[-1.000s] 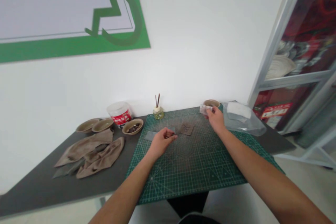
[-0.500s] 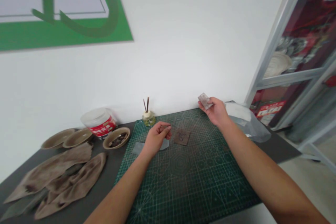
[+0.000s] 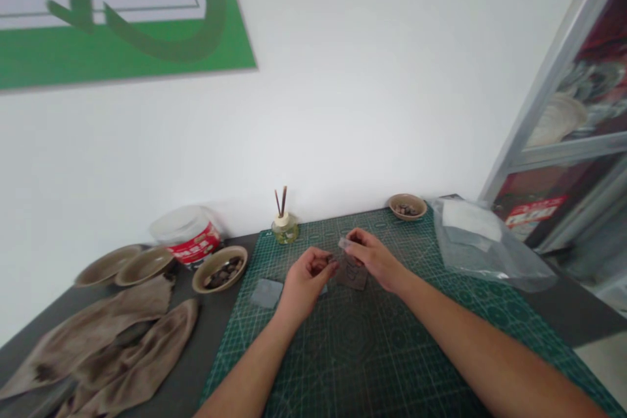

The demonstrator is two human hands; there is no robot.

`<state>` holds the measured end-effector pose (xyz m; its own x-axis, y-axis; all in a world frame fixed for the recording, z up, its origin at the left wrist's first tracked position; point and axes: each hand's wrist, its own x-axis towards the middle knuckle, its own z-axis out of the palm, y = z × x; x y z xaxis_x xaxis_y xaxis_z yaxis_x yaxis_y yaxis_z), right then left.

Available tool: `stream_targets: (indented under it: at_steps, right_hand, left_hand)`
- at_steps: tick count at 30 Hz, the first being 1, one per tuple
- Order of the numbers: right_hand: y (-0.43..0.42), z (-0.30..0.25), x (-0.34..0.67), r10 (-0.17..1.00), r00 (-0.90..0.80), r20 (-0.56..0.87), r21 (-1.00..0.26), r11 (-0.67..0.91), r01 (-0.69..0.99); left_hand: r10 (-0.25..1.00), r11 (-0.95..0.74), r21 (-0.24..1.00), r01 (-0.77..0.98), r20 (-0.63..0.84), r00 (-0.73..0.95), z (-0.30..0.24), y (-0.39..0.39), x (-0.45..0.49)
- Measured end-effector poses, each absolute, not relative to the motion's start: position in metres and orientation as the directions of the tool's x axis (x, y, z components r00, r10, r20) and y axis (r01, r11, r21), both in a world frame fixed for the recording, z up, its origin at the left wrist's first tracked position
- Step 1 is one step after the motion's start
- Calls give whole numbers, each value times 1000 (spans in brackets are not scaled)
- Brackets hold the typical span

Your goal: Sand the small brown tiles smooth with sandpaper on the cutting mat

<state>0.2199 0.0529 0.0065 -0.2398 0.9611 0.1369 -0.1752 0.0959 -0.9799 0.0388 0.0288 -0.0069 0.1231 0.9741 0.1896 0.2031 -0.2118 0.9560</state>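
Over the green cutting mat point(image 3: 406, 313), my left hand point(image 3: 307, 274) pinches a small dark piece point(image 3: 331, 257), mostly hidden by the fingers. My right hand point(image 3: 375, 256) is closed on a small pale grey sheet point(image 3: 345, 243), which looks folded or bent. The two hands face each other, a short gap apart. Beneath the right hand lies a brown square sheet point(image 3: 353, 277) with dark handwritten marks. A grey-blue sheet point(image 3: 267, 292) rests left of my left hand, and part of another shows beside that hand.
A bowl of dark pieces point(image 3: 221, 269) and a red-labelled tub point(image 3: 189, 235) stand at left, near brown cloths point(image 3: 122, 339). A reed diffuser point(image 3: 285, 227) stands at the back. Right of it are another bowl point(image 3: 407, 206) and a clear plastic bag point(image 3: 482, 245).
My right hand has come left and down from the back of the mat with the pale sheet, close to my left hand. The far right bowl now shows. The view has shifted right.
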Motion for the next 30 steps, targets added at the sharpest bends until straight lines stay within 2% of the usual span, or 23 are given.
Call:
stream_targets:
  at_steps: [3, 10, 15, 21, 26, 30]
  right_hand:
    - [48, 1, 220, 942, -239, 234, -969, 247, 26]
    - [43, -9, 218, 916, -208, 344, -898, 385, 211]
    - [36, -9, 216, 901, -214, 378, -878, 422, 224]
    - [31, -2, 214, 838, -215, 502, -809, 542, 228]
    - [30, -3, 213, 852, -221, 475, -800, 523, 294]
    - [29, -3, 213, 864, -222, 452, -813, 502, 296]
  left_hand:
    - [966, -243, 936, 256, 210, 148, -9, 26, 38]
    - [958, -286, 877, 386, 270, 96, -9, 22, 36]
    - [956, -283, 857, 431, 290, 51, -10, 26, 33]
    - [948, -316, 855, 412, 303, 99, -5, 23, 35]
    - [942, -318, 830, 457, 333, 49, -4, 21, 38]
    - [918, -383, 780, 495, 383, 108, -6, 20, 37]
